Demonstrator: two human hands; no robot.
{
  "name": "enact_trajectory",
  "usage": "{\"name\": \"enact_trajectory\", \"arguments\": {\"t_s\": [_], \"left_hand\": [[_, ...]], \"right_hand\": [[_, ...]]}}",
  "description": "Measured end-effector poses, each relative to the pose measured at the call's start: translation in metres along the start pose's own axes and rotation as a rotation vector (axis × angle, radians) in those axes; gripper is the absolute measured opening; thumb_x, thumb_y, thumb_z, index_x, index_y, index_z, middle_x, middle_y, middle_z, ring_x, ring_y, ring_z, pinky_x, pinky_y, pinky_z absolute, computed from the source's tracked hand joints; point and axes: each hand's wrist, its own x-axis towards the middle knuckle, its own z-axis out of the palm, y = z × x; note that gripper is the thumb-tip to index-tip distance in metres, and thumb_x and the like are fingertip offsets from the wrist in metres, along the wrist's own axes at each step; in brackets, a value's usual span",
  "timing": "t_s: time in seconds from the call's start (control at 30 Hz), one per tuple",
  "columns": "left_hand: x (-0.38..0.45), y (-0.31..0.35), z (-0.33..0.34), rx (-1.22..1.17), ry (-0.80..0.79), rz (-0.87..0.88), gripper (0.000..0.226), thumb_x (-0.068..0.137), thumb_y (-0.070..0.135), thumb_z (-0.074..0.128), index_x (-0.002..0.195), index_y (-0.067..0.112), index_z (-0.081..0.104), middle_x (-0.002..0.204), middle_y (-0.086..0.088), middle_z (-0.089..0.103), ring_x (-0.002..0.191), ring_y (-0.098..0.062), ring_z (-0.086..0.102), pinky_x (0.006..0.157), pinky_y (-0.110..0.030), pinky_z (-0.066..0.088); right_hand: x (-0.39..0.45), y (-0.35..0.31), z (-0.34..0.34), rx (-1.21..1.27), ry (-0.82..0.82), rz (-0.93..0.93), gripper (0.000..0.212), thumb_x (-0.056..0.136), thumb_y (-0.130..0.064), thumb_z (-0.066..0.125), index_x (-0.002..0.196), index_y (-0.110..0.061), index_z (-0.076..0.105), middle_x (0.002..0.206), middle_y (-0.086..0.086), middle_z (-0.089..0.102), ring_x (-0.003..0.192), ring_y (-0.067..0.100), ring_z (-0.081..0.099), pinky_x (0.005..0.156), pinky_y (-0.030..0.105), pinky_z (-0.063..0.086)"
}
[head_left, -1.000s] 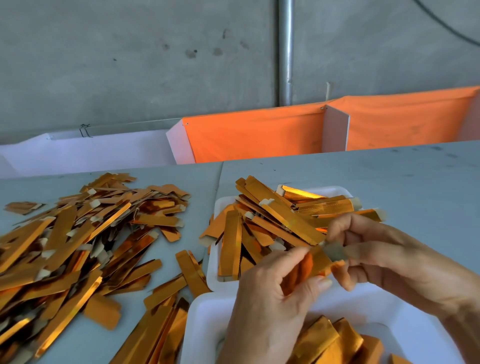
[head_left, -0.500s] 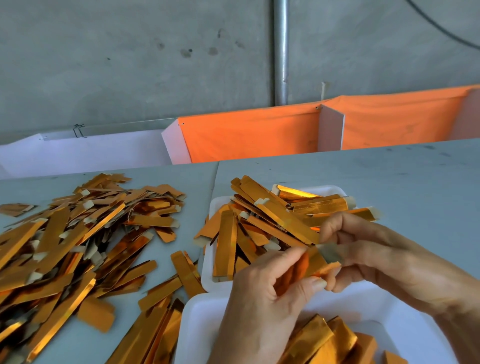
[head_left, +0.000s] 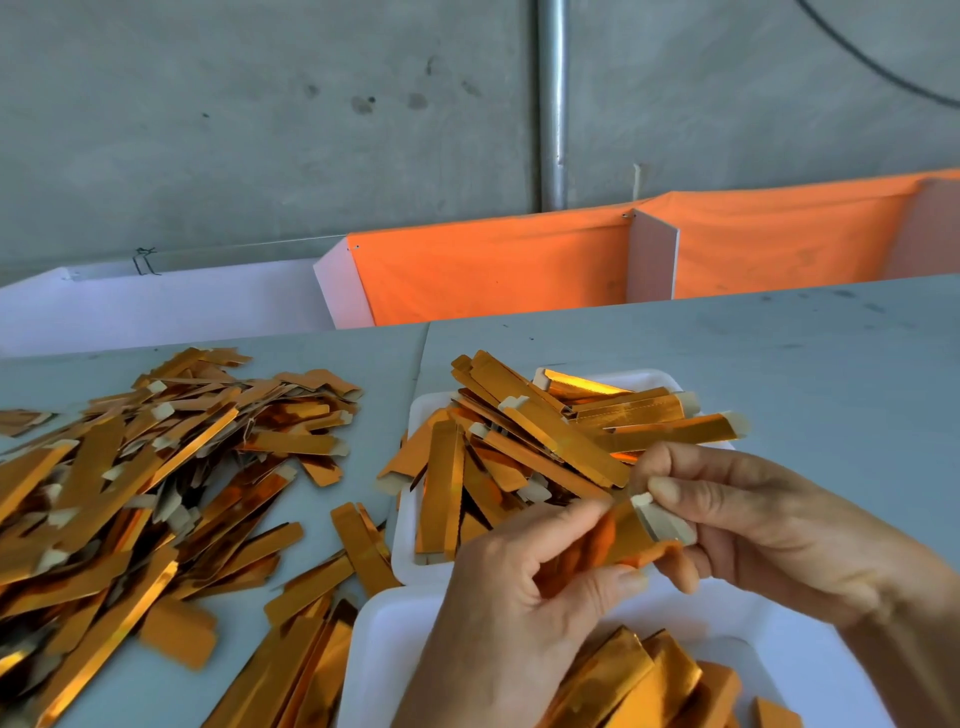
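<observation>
You hold the gold strip (head_left: 621, 538) between both hands, just above the near white tray (head_left: 374, 649). Your left hand (head_left: 519, 597) takes its shiny end in a narrow grip, pinched between thumb and fingers. Your right hand (head_left: 753, 530) pinches the pale tab end with the thumb on top. At 12 o'clock from the strip lies the far white tray (head_left: 404, 545), heaped with similar strips, and at 9 o'clock a loose pile (head_left: 156, 467) spreads across the tabletop (head_left: 779, 353).
</observation>
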Motion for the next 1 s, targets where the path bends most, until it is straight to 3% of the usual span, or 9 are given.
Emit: {"name": "enact_trajectory", "arguments": {"t_s": [0.17, 0.4, 0.5, 0.67, 0.83, 1.0], "left_hand": [[0.000, 0.004, 0.001, 0.015, -0.007, 0.011, 0.032, 0.073, 0.051, 0.066, 0.099, 0.067, 0.056, 0.093, 0.023, 0.062, 0.092, 0.000, 0.059, 0.071, -0.008, 0.044], [0.000, 0.001, 0.004, 0.062, -0.002, -0.021, 0.041, 0.074, 0.049, 0.063, 0.113, 0.054, 0.052, 0.091, 0.024, 0.059, 0.089, 0.001, 0.057, 0.068, -0.008, 0.043], [0.000, -0.001, 0.002, 0.032, 0.031, -0.031, 0.031, 0.071, 0.055, 0.061, 0.100, 0.064, 0.056, 0.093, 0.022, 0.061, 0.090, 0.000, 0.058, 0.072, -0.011, 0.046], [0.000, -0.001, -0.002, -0.110, 0.042, -0.034, 0.028, 0.073, 0.056, 0.059, 0.101, 0.058, 0.062, 0.097, 0.018, 0.068, 0.099, -0.004, 0.062, 0.079, -0.013, 0.048], [0.000, 0.004, -0.005, -0.116, 0.031, 0.011, 0.026, 0.082, 0.037, 0.065, 0.095, 0.059, 0.063, 0.093, 0.021, 0.069, 0.095, 0.001, 0.063, 0.077, -0.006, 0.044], [-0.001, 0.000, -0.001, -0.007, 0.074, -0.002, 0.033, 0.072, 0.056, 0.061, 0.106, 0.055, 0.059, 0.091, 0.014, 0.064, 0.089, -0.008, 0.060, 0.072, -0.020, 0.050]], "right_hand": [[-0.003, -0.001, 0.001, -0.097, 0.012, 0.039, 0.028, 0.069, -0.024, 0.083, 0.083, -0.008, 0.065, 0.071, 0.012, 0.058, 0.055, 0.019, 0.057, 0.054, 0.023, 0.050], [0.001, -0.002, 0.010, -0.458, 0.173, -0.053, 0.006, 0.072, -0.018, 0.067, 0.067, -0.016, 0.065, 0.060, 0.009, 0.056, 0.052, 0.018, 0.051, 0.054, 0.020, 0.043], [0.004, 0.003, 0.013, -0.398, 0.210, -0.093, 0.006, 0.073, -0.020, 0.069, 0.070, -0.016, 0.065, 0.061, 0.008, 0.056, 0.052, 0.017, 0.050, 0.052, 0.019, 0.043], [0.000, 0.002, 0.008, -0.070, 0.038, -0.116, 0.033, 0.070, -0.031, 0.083, 0.089, -0.012, 0.063, 0.073, 0.008, 0.057, 0.063, 0.021, 0.057, 0.060, 0.026, 0.050], [-0.003, -0.002, 0.006, -0.195, 0.022, -0.115, 0.038, 0.065, -0.035, 0.085, 0.084, -0.010, 0.064, 0.074, 0.016, 0.062, 0.067, 0.021, 0.059, 0.062, 0.026, 0.051], [-0.001, -0.002, 0.012, -0.247, 0.105, -0.099, 0.035, 0.059, -0.035, 0.087, 0.074, -0.012, 0.066, 0.063, 0.010, 0.059, 0.057, 0.018, 0.056, 0.055, 0.022, 0.048]]}}
